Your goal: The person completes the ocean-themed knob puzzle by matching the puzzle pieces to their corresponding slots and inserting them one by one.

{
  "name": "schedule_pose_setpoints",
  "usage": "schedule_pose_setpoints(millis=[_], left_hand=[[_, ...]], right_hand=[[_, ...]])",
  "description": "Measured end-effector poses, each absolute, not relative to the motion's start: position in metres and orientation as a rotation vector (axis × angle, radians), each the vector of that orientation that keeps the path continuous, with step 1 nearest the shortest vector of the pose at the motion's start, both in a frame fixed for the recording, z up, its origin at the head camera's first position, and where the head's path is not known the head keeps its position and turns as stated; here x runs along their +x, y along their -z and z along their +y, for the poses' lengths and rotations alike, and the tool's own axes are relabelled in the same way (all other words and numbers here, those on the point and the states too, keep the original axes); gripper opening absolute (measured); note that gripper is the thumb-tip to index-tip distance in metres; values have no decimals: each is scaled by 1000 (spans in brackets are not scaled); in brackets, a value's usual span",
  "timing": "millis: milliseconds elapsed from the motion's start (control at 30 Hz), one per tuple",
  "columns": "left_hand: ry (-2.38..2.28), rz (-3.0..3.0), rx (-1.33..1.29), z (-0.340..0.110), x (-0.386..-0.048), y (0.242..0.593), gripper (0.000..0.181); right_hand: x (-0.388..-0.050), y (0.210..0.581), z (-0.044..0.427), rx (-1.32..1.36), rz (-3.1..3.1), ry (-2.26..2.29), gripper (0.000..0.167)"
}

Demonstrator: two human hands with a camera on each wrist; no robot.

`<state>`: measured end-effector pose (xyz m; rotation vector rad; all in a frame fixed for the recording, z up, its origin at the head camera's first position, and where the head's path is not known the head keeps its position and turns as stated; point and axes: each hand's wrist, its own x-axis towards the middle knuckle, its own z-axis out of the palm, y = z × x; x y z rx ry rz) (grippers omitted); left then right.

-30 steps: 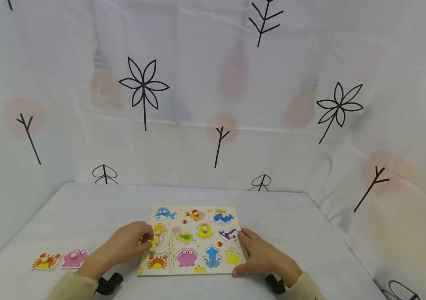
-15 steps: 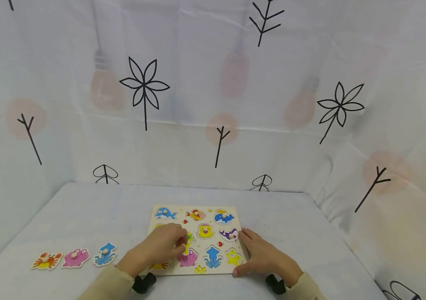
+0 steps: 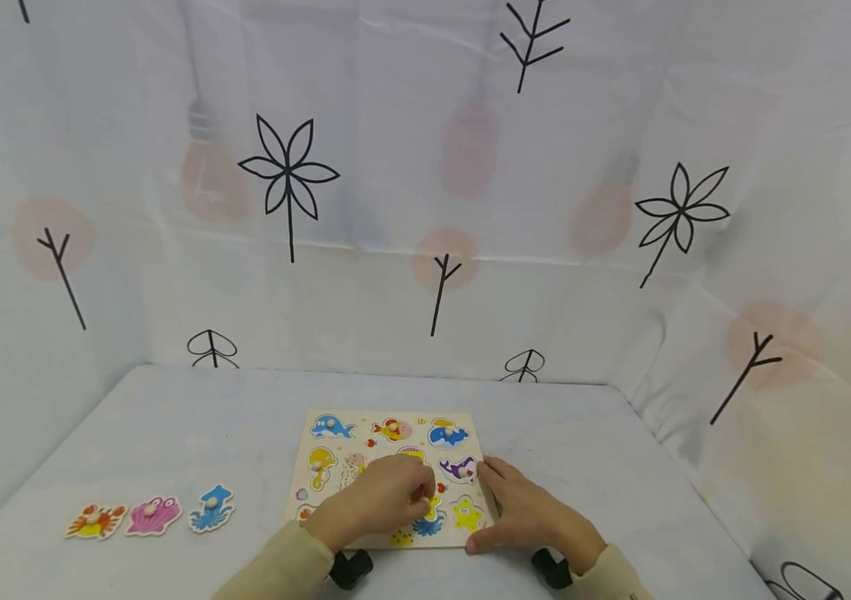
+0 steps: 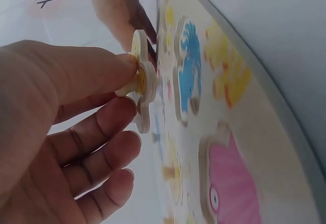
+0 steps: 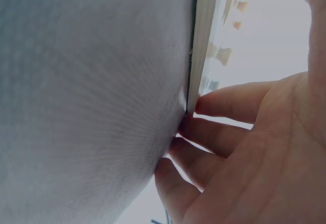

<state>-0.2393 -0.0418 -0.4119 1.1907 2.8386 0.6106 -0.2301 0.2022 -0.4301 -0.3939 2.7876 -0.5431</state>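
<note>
My left hand (image 3: 380, 500) is over the lower middle of a wooden sea-animal puzzle board (image 3: 297, 479). Thumb and index finger pinch the knob of a yellow starfish puzzle piece (image 4: 146, 84), held on edge just off the board in the left wrist view. Close to it lie the blue squid recess (image 4: 189, 71) and the pink shell recess (image 4: 234, 183). The starfish recess (image 3: 467, 513) shows at the lower right. My right hand (image 3: 530, 508) touches the board's right side, thumb at the front corner, fingertips against the edge and the cloth. The left hand hides several pictures.
Left of the board, a crab piece (image 3: 97, 522), a pink shell piece (image 3: 153, 516) and a blue squid piece (image 3: 211, 508) lie in a row on the white cloth-covered table (image 3: 170, 433). A printed curtain (image 3: 365, 208) stands behind. Several knobbed pieces sit in the board's upper rows.
My left hand has moved right across the board with the starfish piece, from its left edge to the lower middle, uncovering the squid piece on the table. The right hand has stayed still.
</note>
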Motion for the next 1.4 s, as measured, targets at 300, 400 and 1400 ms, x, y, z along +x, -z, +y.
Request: schedule_pose_setpoints(millis=[300,400,1400], left_hand=[[-563,2825,1225,-14,-241,412,3],[-576,2814,1221,-6,-241,413,5],[-642,2721,1066,16,-247,429,10]], right_hand=[[-231,431,205,-445,2790,534,120],[-231,430,206,-467,2789,538,120],[-229,428,206,-481,2784,561,119]])
